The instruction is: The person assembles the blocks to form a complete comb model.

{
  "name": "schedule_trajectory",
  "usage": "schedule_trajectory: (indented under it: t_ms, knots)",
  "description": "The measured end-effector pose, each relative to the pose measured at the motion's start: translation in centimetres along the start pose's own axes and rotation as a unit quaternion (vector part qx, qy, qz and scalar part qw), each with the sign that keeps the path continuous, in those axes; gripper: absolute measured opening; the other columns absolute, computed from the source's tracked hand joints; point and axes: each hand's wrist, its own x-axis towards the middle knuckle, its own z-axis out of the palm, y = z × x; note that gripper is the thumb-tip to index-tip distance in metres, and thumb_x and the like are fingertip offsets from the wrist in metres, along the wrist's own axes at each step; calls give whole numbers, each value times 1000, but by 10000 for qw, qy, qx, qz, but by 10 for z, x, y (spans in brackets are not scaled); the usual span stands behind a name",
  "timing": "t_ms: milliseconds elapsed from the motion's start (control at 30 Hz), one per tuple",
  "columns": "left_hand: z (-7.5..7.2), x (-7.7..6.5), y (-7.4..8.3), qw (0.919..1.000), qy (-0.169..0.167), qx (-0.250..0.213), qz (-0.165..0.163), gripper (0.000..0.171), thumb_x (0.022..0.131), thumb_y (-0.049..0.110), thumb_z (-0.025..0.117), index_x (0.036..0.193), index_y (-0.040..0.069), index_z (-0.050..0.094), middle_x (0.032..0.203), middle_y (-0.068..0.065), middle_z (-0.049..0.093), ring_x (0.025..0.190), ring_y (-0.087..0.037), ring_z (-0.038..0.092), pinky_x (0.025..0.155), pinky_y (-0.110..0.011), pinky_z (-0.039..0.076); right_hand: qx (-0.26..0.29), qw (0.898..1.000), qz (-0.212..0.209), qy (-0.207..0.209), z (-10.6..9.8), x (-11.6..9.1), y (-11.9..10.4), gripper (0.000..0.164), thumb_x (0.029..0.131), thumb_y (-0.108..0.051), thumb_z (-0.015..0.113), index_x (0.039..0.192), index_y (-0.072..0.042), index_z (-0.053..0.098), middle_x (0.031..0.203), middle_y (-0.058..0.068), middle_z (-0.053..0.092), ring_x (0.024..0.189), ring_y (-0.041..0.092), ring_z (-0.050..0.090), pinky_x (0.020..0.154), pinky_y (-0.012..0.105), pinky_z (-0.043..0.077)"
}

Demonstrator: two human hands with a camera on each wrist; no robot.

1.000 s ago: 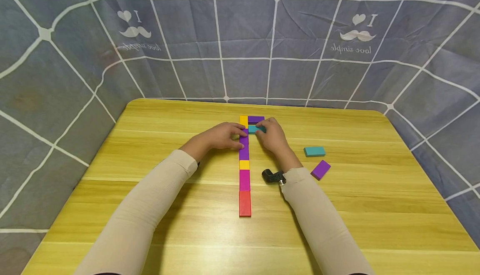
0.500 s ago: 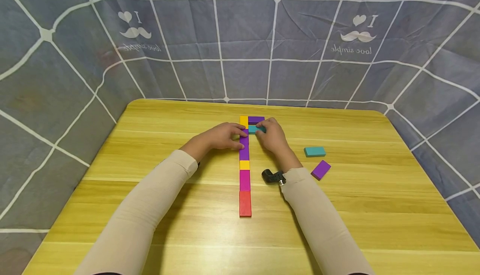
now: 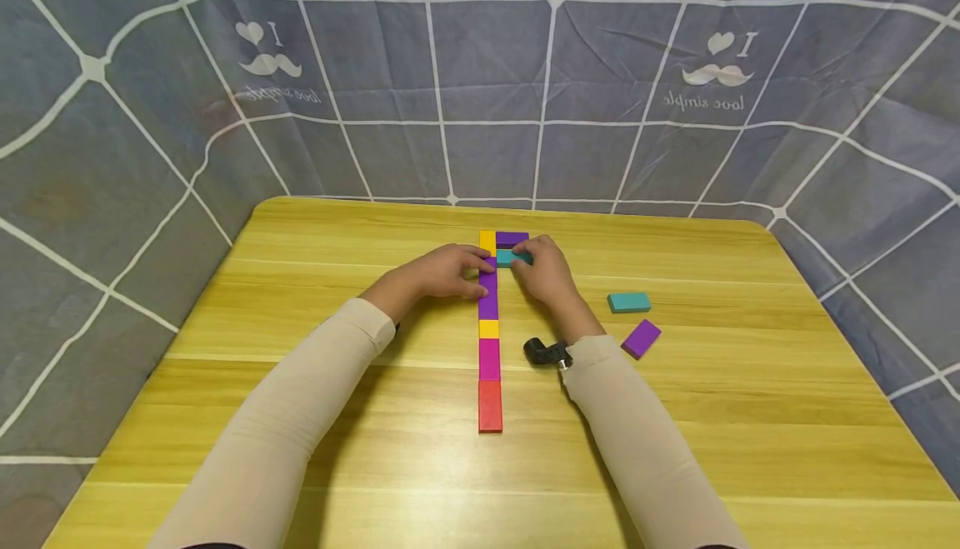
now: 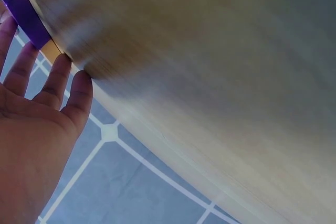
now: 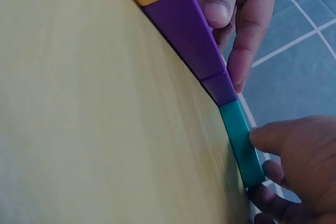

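A straight row of coloured blocks runs away from me: a red block (image 3: 490, 406), a magenta block (image 3: 489, 360), a yellow block (image 3: 489, 329), purple blocks (image 3: 488, 307) and a far yellow block (image 3: 487, 241). From the left, my left hand (image 3: 448, 272) rests its extended fingertips against the purple and far yellow part of the row. My right hand (image 3: 551, 276) pinches a teal block (image 5: 242, 142) between thumb and fingers. That block lies crosswise, its left end against the row. Just beyond it, a dark purple block (image 3: 512, 238) also points right from the row.
To the right lie a loose teal block (image 3: 629, 303) and a loose purple block (image 3: 641, 339). A black wrist-camera mount (image 3: 543, 352) sticks out from the right wrist. Grey gridded cloth (image 3: 495, 74) hangs behind the wooden table (image 3: 300, 257) and along its sides.
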Motion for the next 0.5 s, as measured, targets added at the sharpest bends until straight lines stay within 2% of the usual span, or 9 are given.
schedule_trajectory:
  t_ms: [233, 500]
  knots:
    - [-1, 0, 0, 10000, 29, -75, 40, 50, 91, 29, 73, 134, 5, 63, 151, -16, 44, 141, -34, 37, 118, -42, 26, 305, 9990, 223, 232, -1, -1, 3, 26, 94, -18, 63, 113, -1, 68, 110, 17, 54, 96, 31, 53, 87, 44, 47]
    - [-2, -1, 0, 9999, 10, -116, 73, 50, 92, 29, 72, 135, 6, 62, 152, -15, 43, 142, -34, 36, 118, -42, 25, 575, 9966, 532, 266, -5, -4, 5, 30, 94, -19, 63, 117, -2, 68, 115, 17, 55, 106, 34, 56, 92, 45, 48]
